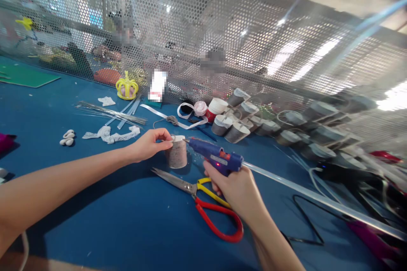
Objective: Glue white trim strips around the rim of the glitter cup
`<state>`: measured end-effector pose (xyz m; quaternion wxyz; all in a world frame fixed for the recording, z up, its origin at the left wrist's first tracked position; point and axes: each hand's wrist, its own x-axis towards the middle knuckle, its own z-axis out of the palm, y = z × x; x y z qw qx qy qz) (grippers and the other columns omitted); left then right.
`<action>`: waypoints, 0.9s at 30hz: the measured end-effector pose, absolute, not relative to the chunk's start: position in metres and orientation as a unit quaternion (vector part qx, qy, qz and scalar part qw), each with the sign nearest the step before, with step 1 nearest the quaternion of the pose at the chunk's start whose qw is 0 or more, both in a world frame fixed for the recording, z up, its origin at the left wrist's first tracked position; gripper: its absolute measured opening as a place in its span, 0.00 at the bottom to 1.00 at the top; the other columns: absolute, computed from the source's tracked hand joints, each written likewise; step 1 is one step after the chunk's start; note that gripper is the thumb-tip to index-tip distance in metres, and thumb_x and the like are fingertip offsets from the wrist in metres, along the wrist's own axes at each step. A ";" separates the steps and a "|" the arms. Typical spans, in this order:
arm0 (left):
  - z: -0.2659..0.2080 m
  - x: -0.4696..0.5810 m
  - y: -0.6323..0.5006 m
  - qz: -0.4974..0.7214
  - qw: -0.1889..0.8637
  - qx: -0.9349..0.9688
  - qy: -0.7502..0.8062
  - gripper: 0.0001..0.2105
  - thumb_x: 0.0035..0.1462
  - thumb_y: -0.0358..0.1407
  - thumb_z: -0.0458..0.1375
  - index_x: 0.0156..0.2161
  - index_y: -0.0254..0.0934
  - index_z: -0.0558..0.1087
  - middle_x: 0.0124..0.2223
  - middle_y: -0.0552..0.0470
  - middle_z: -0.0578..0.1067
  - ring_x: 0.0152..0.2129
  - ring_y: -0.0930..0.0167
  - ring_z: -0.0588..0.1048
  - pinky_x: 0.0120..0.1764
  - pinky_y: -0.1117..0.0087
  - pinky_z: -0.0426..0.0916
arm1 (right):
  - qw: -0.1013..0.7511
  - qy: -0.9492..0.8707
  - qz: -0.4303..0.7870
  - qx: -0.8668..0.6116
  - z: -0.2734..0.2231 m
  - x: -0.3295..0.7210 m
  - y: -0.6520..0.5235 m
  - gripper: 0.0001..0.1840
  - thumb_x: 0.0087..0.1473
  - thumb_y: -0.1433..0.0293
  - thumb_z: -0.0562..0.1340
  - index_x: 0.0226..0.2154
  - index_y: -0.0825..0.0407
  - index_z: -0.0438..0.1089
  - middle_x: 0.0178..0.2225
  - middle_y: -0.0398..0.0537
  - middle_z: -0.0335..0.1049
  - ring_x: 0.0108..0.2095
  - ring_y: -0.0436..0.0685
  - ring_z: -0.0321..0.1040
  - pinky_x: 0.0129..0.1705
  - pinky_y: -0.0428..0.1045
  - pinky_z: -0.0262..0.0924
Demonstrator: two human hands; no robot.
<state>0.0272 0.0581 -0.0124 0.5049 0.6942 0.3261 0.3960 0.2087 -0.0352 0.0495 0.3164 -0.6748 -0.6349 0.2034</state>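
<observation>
A small cup wrapped in grey cord stands upright on the blue table. My left hand is closed in a pinch at the left of its rim, on a thin grey cord that shows as a small loop there. A bundle of the same cord lies just behind. My right hand is wrapped round the handle of a blue hot glue gun, its nozzle pointing left at the cup's rim. A long clear glue stick sticks out behind the gun. Scissors with red and yellow handles lie beneath my right hand.
Several grey-wrapped cups are stacked at the back right, before a perforated metal screen. Thin wires, white lace and a yellow crown-shaped piece lie left. A black wire stand lies at right.
</observation>
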 end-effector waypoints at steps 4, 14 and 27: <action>-0.010 0.028 0.057 0.390 0.502 0.697 0.331 0.03 0.47 0.32 0.53 0.26 0.33 0.63 0.26 0.56 0.65 0.25 0.76 0.64 0.32 0.74 0.59 | 0.346 -0.611 0.228 -0.675 0.042 0.207 -0.036 0.11 0.40 0.66 0.56 0.13 0.51 0.63 0.05 0.39 0.55 0.08 0.48 0.55 0.11 0.43 0.52; -0.012 0.026 0.060 0.393 0.517 0.693 0.314 0.04 0.46 0.32 0.53 0.27 0.33 0.63 0.27 0.55 0.66 0.25 0.76 0.64 0.31 0.74 0.59 | 0.336 -0.534 0.263 -0.730 0.033 0.217 -0.029 0.15 0.39 0.60 0.59 0.14 0.54 0.63 0.07 0.39 0.57 0.10 0.46 0.54 0.14 0.43 0.55; -0.010 0.026 0.058 0.388 0.519 0.695 0.312 0.03 0.46 0.31 0.53 0.26 0.33 0.63 0.27 0.55 0.66 0.25 0.77 0.64 0.32 0.75 0.59 | 0.340 -0.522 0.259 -0.738 0.039 0.213 -0.029 0.14 0.38 0.62 0.59 0.12 0.54 0.64 0.06 0.39 0.57 0.09 0.46 0.55 0.14 0.42 0.55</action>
